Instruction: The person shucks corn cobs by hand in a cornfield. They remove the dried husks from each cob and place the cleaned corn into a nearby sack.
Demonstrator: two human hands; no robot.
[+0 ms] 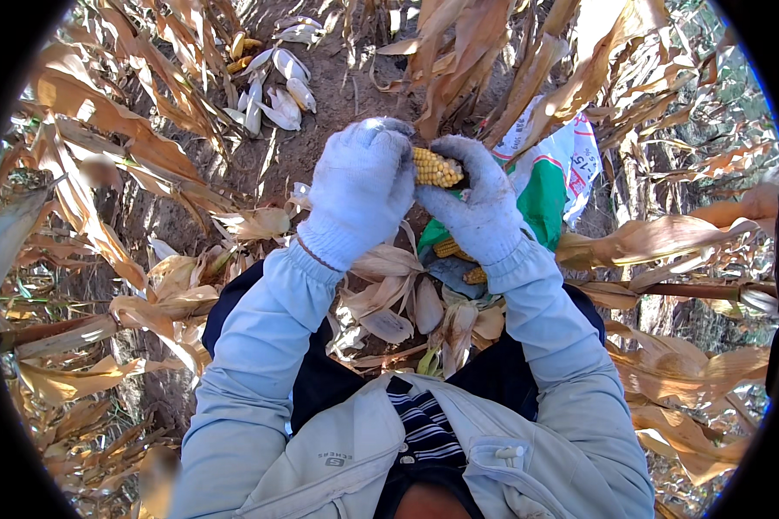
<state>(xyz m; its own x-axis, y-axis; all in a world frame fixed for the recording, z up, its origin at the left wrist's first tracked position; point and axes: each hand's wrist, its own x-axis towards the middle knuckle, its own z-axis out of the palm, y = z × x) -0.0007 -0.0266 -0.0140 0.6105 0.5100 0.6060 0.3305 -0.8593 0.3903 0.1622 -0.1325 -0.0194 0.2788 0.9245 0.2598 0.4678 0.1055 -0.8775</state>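
Note:
A yellow corn cob (438,168), bare of husk along the part that shows, is held between my two hands in front of me. My left hand (365,186), in a white knit glove, is closed around the cob's left end and hides it. My right hand (480,195), gloved the same way, has its thumb and fingers curled about the cob's right end. Just below my right hand, more yellow cobs (452,249) show in the mouth of a green and white sack (541,199).
Husked and partly husked cobs (284,108) lie on bare soil at the far left. Loose dry husks (389,294) cover the ground between my knees. Dry corn stalks and leaves (121,164) stand on both sides, and a stalk (692,291) runs across at right.

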